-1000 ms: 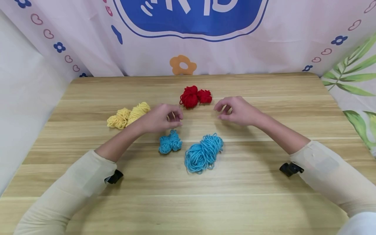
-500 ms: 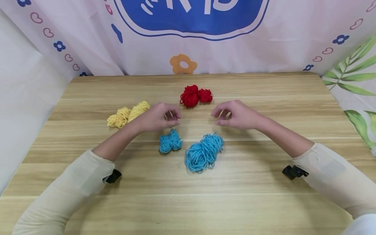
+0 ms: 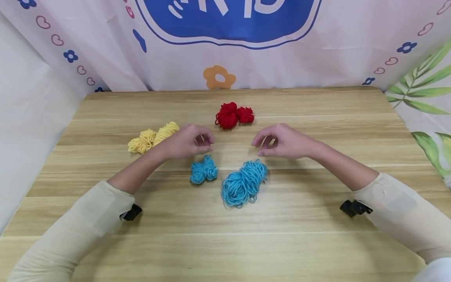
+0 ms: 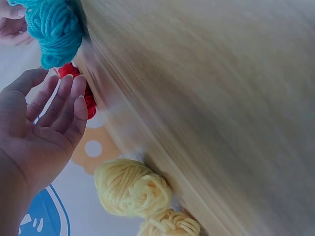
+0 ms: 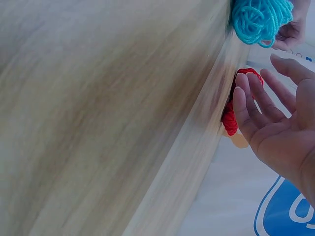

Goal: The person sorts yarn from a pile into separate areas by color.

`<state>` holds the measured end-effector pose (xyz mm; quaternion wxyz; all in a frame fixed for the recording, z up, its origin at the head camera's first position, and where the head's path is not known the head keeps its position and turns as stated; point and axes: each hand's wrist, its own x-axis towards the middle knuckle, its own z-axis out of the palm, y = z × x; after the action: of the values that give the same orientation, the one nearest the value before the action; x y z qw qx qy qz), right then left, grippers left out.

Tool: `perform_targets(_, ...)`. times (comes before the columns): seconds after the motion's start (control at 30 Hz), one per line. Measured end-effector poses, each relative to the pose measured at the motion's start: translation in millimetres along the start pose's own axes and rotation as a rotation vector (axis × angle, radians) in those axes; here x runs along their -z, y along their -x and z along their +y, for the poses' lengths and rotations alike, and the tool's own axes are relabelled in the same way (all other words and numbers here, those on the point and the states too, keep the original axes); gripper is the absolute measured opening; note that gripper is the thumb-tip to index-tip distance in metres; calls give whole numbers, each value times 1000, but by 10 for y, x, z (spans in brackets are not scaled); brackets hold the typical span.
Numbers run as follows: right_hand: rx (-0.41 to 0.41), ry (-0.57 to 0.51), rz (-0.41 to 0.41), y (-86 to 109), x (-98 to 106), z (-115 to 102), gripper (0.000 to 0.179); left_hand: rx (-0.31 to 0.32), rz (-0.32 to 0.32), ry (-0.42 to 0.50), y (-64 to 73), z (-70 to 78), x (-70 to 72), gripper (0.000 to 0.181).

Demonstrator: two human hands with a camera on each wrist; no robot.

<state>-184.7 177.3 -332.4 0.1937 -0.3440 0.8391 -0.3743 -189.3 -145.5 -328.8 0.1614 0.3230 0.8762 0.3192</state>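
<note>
My left hand (image 3: pixel 186 141) hovers over the table between the yellow yarn (image 3: pixel 165 132) and the small blue yarn bundle (image 3: pixel 204 170), its fingers loosely bent around nothing. Facing it, my right hand (image 3: pixel 284 141) is held above the wood with relaxed fingers and holds nothing. Nearest below the right hand lies a larger blue skein of yarn (image 3: pixel 244 183). Beyond both hands, a big and a small bundle of red yarn (image 3: pixel 227 116) sit side by side. In the left wrist view, the left hand (image 4: pixel 44 115) shows its palm and slightly curved fingers.
The wooden table (image 3: pixel 225 243) ends at the back against a printed cloth (image 3: pixel 289 66) with a blue sign and an orange flower. A smaller yellow bundle (image 3: pixel 141 141) touches the larger yellow one. Small black cameras (image 3: pixel 355 207) hang at both sleeves.
The right hand has shifted slightly nearer to me and to the left. My left hand has drifted a little left. All the yarn lies where it was.
</note>
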Motion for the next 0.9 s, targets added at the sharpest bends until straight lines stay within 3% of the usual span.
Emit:
perform_targets(0.57, 40, 9, -48, 55, -74, -78, 18, -7, 2, -13, 78, 27, -26, 8)
perform_targets(0.9, 74, -109, -147, 68, -82, -67, 23, -6, 1, 13, 65, 17, -38, 8)
